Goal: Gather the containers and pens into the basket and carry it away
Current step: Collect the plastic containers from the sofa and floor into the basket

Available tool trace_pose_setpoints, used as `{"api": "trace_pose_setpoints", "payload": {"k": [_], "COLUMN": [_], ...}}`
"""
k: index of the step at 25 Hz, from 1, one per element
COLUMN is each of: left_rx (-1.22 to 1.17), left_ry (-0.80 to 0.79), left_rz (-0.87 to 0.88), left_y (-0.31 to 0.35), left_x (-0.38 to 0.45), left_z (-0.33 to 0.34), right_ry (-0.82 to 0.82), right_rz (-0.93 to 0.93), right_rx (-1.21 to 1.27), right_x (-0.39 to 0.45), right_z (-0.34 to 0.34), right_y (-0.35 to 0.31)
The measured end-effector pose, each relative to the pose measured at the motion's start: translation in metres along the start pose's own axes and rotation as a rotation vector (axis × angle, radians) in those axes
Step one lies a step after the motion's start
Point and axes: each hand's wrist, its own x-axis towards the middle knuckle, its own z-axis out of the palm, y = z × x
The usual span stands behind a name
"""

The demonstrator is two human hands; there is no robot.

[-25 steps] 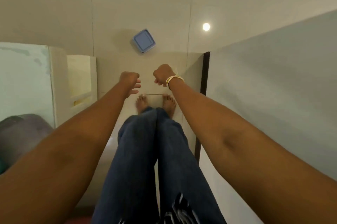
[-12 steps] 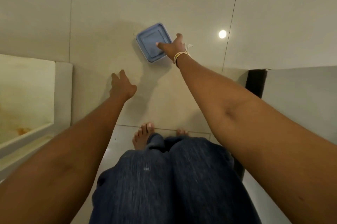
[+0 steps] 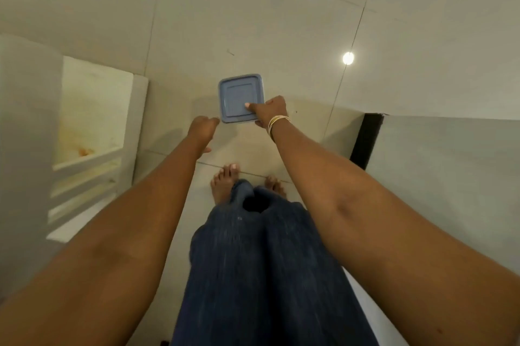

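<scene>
A square blue lidded container is over the pale tiled floor, straight ahead of my feet. My right hand, with thin bangles on the wrist, grips its near right corner, thumb on the lid. My left hand hovers just left of the container's near left corner, fingers loosely curled and holding nothing. No basket or pens are in view.
A white stepped ledge with orange stains stands to the left. A grey wall with a dark edge strip runs along the right. My bare feet and jeans fill the lower middle. A ceiling light reflects off the floor.
My right hand has closed on the container's corner and drawn it nearer to my feet. My left hand has come forward to just beside the container.
</scene>
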Motion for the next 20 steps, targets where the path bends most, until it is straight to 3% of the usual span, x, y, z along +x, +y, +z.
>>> {"api": "trace_pose_setpoints", "payload": {"k": [6,9,14,20], "left_rx": [-0.268,-0.349,-0.509,-0.733], "left_ry": [-0.044,-0.008,0.019,0.013], "left_rz": [-0.051,-0.014,-0.019,-0.065], "left_y": [-0.013,-0.033,-0.084,-0.126], "left_x": [-0.242,-0.32,-0.368,-0.376], "left_z": [-0.046,-0.072,-0.117,-0.204], "right_ry": [-0.147,-0.205,-0.293,-0.36], "right_rz": [0.029,-0.034,-0.134,-0.263], "right_rx": [-0.004,-0.057,-0.19,-0.321], "right_x": [-0.22,-0.299,-0.363,-0.42], "right_z": [-0.045,-0.053,-0.03,0.055], "right_y": [-0.011,-0.02,-0.031,-0.06]}}
